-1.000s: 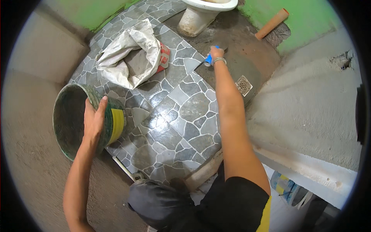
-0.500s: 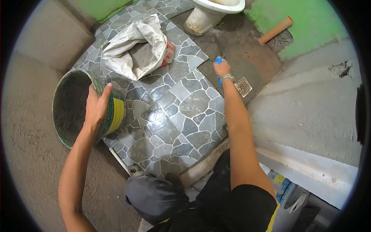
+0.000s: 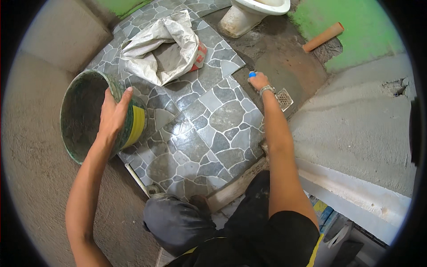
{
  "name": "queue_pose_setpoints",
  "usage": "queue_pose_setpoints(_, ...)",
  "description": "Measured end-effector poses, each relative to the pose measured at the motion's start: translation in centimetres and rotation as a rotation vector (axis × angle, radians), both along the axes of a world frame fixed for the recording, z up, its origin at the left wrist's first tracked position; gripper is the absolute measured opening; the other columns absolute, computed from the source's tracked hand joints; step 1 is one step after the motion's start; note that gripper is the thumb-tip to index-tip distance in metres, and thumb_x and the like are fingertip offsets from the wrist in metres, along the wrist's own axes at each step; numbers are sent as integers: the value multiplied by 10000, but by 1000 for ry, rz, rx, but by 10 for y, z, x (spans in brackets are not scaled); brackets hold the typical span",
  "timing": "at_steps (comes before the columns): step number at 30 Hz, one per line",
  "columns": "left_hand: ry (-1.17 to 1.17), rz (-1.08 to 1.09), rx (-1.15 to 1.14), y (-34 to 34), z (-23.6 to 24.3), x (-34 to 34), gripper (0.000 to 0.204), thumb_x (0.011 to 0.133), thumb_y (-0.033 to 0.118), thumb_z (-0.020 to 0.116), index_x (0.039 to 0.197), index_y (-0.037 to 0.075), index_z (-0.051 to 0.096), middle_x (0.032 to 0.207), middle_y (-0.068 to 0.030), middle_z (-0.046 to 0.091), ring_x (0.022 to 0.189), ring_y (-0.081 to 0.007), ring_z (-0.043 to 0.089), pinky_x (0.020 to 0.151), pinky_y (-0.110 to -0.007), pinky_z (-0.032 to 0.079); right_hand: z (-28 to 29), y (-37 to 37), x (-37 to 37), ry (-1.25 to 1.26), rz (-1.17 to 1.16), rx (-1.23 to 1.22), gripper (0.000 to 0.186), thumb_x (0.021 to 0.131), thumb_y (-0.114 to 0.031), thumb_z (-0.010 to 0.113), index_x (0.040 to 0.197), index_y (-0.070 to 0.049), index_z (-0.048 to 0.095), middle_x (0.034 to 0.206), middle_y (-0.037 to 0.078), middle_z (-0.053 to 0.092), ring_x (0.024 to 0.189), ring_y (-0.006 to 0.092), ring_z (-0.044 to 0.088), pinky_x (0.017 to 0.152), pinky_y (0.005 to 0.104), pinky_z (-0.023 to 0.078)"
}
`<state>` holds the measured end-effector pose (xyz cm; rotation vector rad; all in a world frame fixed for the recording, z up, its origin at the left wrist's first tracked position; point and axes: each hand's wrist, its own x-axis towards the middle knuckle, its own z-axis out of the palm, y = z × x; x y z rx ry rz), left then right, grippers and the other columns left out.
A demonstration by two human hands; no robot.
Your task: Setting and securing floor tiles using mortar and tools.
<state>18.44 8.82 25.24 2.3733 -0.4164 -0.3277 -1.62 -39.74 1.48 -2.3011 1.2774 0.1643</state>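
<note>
My left hand (image 3: 114, 111) grips the rim of a green bucket (image 3: 138, 122) with a yellow band, thumb outside and fingers inside. The bucket tilts with its mouth toward the left wall, and grey mortar residue coats its inside. My right hand (image 3: 259, 82) is stretched forward, closed round the blue handle of a trowel (image 3: 252, 74). Its blade is hard to make out against the wet grey mortar (image 3: 284, 58) on the untiled floor patch. A square floor drain (image 3: 284, 99) lies just right of that hand's wrist.
An opened white sack (image 3: 142, 55) of grey powder stands on stone-patterned tiles (image 3: 231, 115). Beyond are a toilet base (image 3: 238, 22) and an orange pipe (image 3: 324, 36) sticking out by the green wall. A raised sill (image 3: 238, 184) runs by my knees; a white pipe (image 3: 137, 180) lies near the left wall.
My right hand has drawn slightly nearer and to the right with the trowel, whose handle now shows less. My left hand still holds the tilted bucket; the view has shifted a little.
</note>
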Motion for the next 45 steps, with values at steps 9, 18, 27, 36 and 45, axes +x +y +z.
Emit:
queue_pose_setpoints(9,-15,4,21,-1,1,1,866,945,537,658,1484,-99,422,1382,-325,603,1321,-425,582,1117,-437,424,-1,3,0,-153,-228,-86,472,852,-336,632,1227,-53,685,1253,309,675,1200,486,633,1030,553,503)
queue_pose_setpoints(18,7,-6,17,-2,5,-2,785,968,519,646,1452,-75,475,1386,-275,603,1314,-366,574,1126,-409,398,-25,27,-12,-72,-192,-25,474,837,-323,629,1211,-37,688,1289,307,660,1204,505,627,1043,543,504)
queue_pose_setpoints(27,9,-30,-34,-2,2,-1,781,980,495,645,1462,-90,453,1395,-287,597,1320,-380,570,1129,-412,400,3,-39,-4,-369,-673,362,474,872,-265,627,1186,87,672,1230,392,647,1200,475,650,1030,519,524)
queue_pose_setpoints(36,35,-14,-45,-7,7,-5,818,975,482,656,1488,-105,406,1405,-319,582,1331,-403,569,1130,-425,408,-38,-116,4,-196,-660,16,465,885,-242,623,1221,73,684,1294,280,680,1230,435,647,1038,475,523)
queue_pose_setpoints(45,15,10,9,-10,12,-9,838,948,487,671,1482,-104,410,1385,-336,592,1325,-432,572,1125,-441,414,-14,-55,68,-569,-400,284,385,889,-261,675,1166,6,676,842,175,734,613,280,725,567,408,618)
